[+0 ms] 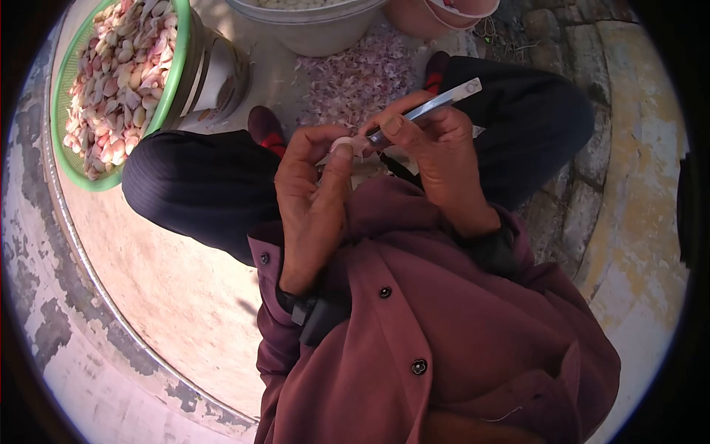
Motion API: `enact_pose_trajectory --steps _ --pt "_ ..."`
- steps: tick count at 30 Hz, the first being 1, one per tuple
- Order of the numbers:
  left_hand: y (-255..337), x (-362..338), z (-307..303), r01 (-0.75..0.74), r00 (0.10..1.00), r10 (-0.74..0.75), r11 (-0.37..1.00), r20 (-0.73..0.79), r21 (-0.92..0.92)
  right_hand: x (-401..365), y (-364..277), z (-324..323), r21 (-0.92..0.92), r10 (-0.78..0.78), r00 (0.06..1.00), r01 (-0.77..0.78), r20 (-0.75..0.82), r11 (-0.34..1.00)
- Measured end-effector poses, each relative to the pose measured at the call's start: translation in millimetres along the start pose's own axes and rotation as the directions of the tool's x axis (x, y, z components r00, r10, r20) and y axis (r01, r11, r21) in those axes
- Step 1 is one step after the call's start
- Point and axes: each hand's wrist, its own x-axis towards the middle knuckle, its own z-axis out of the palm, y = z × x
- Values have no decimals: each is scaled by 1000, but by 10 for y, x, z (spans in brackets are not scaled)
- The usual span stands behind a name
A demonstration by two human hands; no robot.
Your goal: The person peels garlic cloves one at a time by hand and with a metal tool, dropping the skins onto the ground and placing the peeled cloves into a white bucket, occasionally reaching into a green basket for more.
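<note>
Metal knife (442, 102) gripped in the right hand (447, 152), garlic clove (343, 141) pinched in the left hand (310, 196): make cuts shallow, edge aimed clear of the thumb (336, 172).

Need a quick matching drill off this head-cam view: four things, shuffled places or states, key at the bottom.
1. pale clove
2. metal tool
3. basket
4. loose skins

A. heaped with garlic cloves
B. gripped by the right hand
C. scattered on the ground
D. pinched by the left hand

Pairs: 1-D, 2-B, 3-A, 4-C
</note>
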Motion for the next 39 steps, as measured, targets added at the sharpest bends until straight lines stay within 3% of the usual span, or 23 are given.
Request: enact_pose_trajectory --steps 2,3,5,6,8,9,11,14,18,20,24,26,30,32,35,39 --pt "75 -9 39 107 990 -124 966 -60 -237 52 59 -137 78 -23 987 36 -159 996" --pt "114 -6 5 105 990 -123 966 -62 -237 57 67 -207 79 -24 987 36 -156 996" --pt "175 15 -100 243 969 -247 929 19 -278 64 75 -318 -127 -132 941 96 -310 987" --pt "166 21 -94 245 968 -249 929 20 -277 54 63 -297 -127 -131 941 95 -312 987" --pt "131 47 -54 208 975 -220 945 -21 -251 14 19 -216 -258 -144 979 103 -142 961" --pt "115 43 -36 211 975 -221 945 -15 -249 -16 25 -166 -259 -146 978 104 -147 960" --pt "74 33 -4 185 981 -192 967 -22 -176 -48 43 -62 -223 -167 986 160 -14 962" --pt "1 19 91 89 994 -100 982 -55 -168 -63 30 -5 -127 -124 991 116 -57 985" --pt "76 -10 104 158 986 -163 981 -31 -116 -86 -20 -8 -139 -80 995 72 -53 988" --pt "84 10 132 145 984 -161 973 -74 -181 -77 -18 -8 -89 -134 987 126 -91 988" --pt "60 5 123 119 988 -134 975 -74 -188 -79 24 9 -150 -202 977 190 -71 970" --pt "35 12 90 111 992 -120 974 -34 -196 -66 9 -8 -276 -271 963 258 -7 926" --pt "78 16 96 103 994 -106 977 -7 -187 -76 -43 12 -203 -202 979 190 -37 961" --pt "106 26 64 237 971 -216 913 99 -332 -78 -49 18 -81 -175 983 169 -65 982" --pt "3 26 6 279 959 -214 833 188 -478 -53 24 14 -26 -189 976 187 -106 982" --pt "-4 -19 22 327 941 -235 812 241 -483 -53 74 -33 -91 -156 983 147 -96 985"
